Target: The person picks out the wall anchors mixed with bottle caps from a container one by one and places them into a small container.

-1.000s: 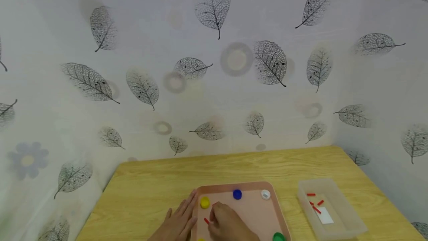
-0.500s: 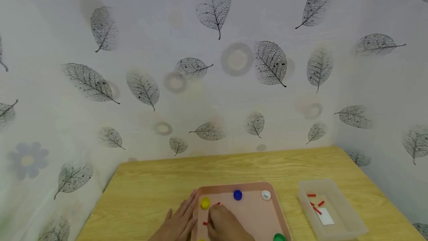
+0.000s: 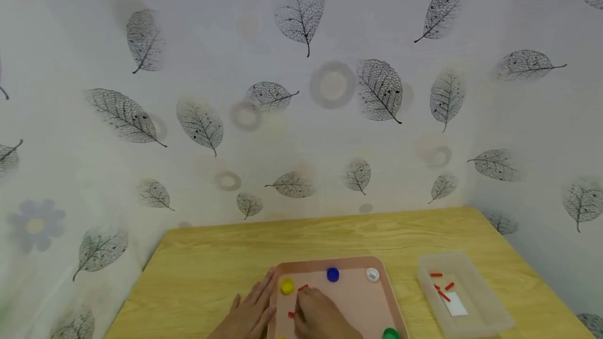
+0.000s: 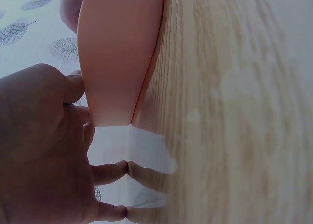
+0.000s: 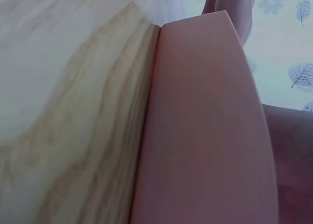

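My left hand (image 3: 247,307) lies along the left rim of a pink tray (image 3: 355,297), fingers fairly straight; the left wrist view shows its fingertips meeting the table beside the tray wall (image 4: 117,62). Inside the tray, my right hand (image 3: 322,315) is curled, its thumb and fingers at the end of a short red stick (image 3: 291,314), which they seem to pinch; the grip itself is hidden. A second red stick (image 3: 303,287) lies just above the knuckles. Close by sits a yellow bottle cap (image 3: 287,285). In the right wrist view the tray wall (image 5: 205,121) covers the fingers.
Blue (image 3: 333,274), white (image 3: 372,274) and green caps (image 3: 391,334) stand around the tray's edge, with another yellow one partly cut off at the bottom. To the right, a translucent box (image 3: 490,305) holds several red sticks (image 3: 444,295) and a white card (image 3: 456,304).
The lower red stick has turned from slanted to nearly level at my right fingers. My right hand shifted slightly down, uncovering more of the upper stick. The left hand stayed in place.
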Demonstrator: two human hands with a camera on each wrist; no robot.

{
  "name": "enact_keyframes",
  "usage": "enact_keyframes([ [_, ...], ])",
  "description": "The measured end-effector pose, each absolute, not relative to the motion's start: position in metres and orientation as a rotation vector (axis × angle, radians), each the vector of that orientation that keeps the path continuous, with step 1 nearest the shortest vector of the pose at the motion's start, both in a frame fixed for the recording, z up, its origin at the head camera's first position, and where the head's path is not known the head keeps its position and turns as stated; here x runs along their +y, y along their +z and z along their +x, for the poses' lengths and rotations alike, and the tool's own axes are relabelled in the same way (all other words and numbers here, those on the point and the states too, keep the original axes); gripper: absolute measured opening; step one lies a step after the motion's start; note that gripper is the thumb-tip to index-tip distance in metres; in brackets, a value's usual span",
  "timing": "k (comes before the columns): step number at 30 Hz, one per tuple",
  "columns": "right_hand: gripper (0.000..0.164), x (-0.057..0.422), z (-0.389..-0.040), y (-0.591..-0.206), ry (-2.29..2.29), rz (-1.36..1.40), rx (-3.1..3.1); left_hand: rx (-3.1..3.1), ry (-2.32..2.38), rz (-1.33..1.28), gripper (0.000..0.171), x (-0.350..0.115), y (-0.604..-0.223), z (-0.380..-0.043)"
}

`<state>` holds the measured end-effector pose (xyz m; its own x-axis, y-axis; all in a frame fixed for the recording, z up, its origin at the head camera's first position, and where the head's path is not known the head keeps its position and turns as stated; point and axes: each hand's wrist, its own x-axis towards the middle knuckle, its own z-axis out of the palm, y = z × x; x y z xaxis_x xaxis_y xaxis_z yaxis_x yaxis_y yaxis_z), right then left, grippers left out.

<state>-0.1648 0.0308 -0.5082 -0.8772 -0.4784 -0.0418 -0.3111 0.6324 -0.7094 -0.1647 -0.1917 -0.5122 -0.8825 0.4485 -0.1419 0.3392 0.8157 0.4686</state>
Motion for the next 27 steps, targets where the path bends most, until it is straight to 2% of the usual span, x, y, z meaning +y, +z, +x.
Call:
enact_keyframes([
  [15, 0.008, 0.052, -0.162, -0.495, -1.072, -0.791, 2.746, 2.775, 0.647, 0.567, 0.062, -0.191, -0.512, -0.165],
  [22, 0.009, 0.066, -0.161, -0.487, -1.068, -0.746, 2.796, 2.765, 0.624, 0.545, 0.064, -0.190, -0.511, -0.165],
  [27, 0.007, 0.077, -0.159, -0.484, -1.062, -0.843, 2.895, 2.744, 0.617, 0.535, 0.066, -0.189, -0.509, -0.166],
])
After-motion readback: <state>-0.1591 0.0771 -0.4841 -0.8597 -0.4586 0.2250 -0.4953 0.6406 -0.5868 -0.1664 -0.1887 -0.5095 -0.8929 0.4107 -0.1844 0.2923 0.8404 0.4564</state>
